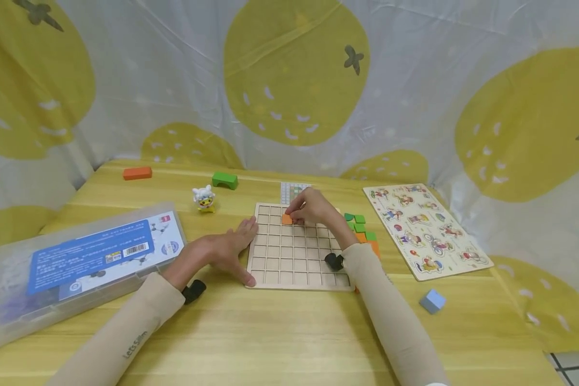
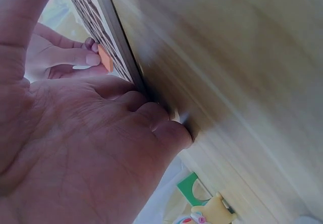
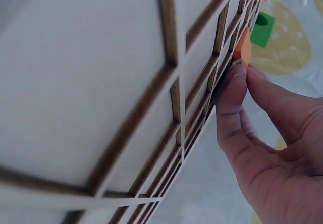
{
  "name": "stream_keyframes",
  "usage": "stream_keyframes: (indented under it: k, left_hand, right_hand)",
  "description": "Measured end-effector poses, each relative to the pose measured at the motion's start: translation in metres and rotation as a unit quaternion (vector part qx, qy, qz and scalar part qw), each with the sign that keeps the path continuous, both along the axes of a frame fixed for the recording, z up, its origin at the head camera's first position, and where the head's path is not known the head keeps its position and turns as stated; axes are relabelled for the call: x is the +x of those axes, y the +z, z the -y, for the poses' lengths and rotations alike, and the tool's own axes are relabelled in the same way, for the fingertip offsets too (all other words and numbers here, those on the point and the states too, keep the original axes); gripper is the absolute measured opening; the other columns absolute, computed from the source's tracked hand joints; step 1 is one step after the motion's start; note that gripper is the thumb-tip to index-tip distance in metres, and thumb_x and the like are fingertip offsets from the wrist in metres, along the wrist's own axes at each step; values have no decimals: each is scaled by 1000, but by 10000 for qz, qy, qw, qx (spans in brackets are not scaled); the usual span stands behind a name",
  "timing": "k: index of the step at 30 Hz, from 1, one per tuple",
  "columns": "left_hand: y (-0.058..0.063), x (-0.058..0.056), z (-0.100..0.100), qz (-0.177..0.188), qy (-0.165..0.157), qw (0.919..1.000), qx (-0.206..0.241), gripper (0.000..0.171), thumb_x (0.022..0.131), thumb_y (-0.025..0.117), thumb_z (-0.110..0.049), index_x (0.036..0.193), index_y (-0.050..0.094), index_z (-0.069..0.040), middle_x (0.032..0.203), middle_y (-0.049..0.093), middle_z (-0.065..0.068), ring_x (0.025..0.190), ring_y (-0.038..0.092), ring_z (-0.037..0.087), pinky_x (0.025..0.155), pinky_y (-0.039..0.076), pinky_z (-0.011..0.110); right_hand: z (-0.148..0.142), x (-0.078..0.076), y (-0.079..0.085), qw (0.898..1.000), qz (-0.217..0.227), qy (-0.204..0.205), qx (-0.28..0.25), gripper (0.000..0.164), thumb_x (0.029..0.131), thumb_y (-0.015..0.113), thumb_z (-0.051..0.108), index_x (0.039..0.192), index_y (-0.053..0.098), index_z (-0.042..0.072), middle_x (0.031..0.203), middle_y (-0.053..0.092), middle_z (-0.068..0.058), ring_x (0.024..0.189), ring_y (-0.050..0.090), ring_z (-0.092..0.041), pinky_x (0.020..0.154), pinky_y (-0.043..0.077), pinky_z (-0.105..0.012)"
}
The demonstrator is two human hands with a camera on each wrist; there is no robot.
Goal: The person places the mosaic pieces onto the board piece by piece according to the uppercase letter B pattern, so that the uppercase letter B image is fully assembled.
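A wooden grid board [image 1: 273, 251] with square cells lies flat on the table. My right hand [image 1: 313, 207] pinches a small orange tile [image 1: 287, 219] between thumb and fingertips, at the grid's far rows left of centre. In the right wrist view the orange tile [image 3: 243, 47] stands tilted against the cell ridges. Against the board's left edge rests my left hand [image 1: 229, 251], thumb spread to the near corner and fingers along the side. The left wrist view shows that palm [image 2: 96, 138] beside the board's edge. Green tiles [image 1: 359, 227] and orange ones lie right of the board, partly behind my right forearm.
A patterned card [image 1: 289, 194] lies behind the board. To the left are a clear plastic case [image 1: 96, 257], a white-haired figurine [image 1: 204, 199], a green arch block [image 1: 224, 180] and a red block [image 1: 137, 173]. A picture puzzle board [image 1: 424, 230] and a blue block [image 1: 432, 301] are on the right.
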State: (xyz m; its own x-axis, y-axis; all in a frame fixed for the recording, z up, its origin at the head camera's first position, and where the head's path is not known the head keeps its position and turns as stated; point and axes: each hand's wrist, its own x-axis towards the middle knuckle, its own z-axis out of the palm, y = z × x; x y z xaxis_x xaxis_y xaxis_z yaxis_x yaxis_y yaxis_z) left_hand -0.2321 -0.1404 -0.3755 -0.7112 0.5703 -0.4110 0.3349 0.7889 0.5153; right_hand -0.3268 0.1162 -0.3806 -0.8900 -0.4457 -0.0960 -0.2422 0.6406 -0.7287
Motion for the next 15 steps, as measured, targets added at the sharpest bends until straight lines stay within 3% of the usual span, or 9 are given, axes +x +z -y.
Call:
stream_keyframes:
  k: [3, 8, 12, 15]
  left_hand:
    - [0, 1, -1, 13, -9, 10000, -1, 136, 85, 92, -47, 169, -1, 6, 178, -16, 23, 165, -8, 44, 131, 7, 65]
    - [1, 2, -2, -17, -43, 10000, -13, 136, 85, 92, -47, 169, 0, 7, 178, -15, 24, 165, -8, 42, 132, 6, 63]
    - [2, 2, -1, -67, -63, 10000, -13, 136, 85, 92, -47, 169, 1, 7, 178, -15, 24, 166, -9, 42, 132, 6, 63]
    - [1, 3, 0, -54, -36, 10000, 36, 135, 85, 92, -46, 169, 1, 7, 178, -15, 24, 166, -9, 42, 132, 6, 63]
  right_hand:
    - [0, 3, 1, 9998, 51, -105, 152, 10, 96, 78, -5, 104, 84, -4, 97, 82, -18, 74, 77, -25, 70, 64, -32]
    - [-9, 7, 5, 10000, 42, 85, -20, 18, 98, 76, -2, 115, 82, -5, 111, 81, -21, 85, 80, -28, 78, 65, -34]
    - [-36, 14, 14, 9988, -165, 281, -371, 26, 101, 74, 2, 126, 77, -6, 122, 78, -22, 97, 79, -33, 89, 64, -45]
    - [-68, 22, 21, 9973, -435, 335, -494, 27, 102, 74, 6, 128, 77, -3, 120, 78, -20, 99, 77, -41, 89, 62, -56]
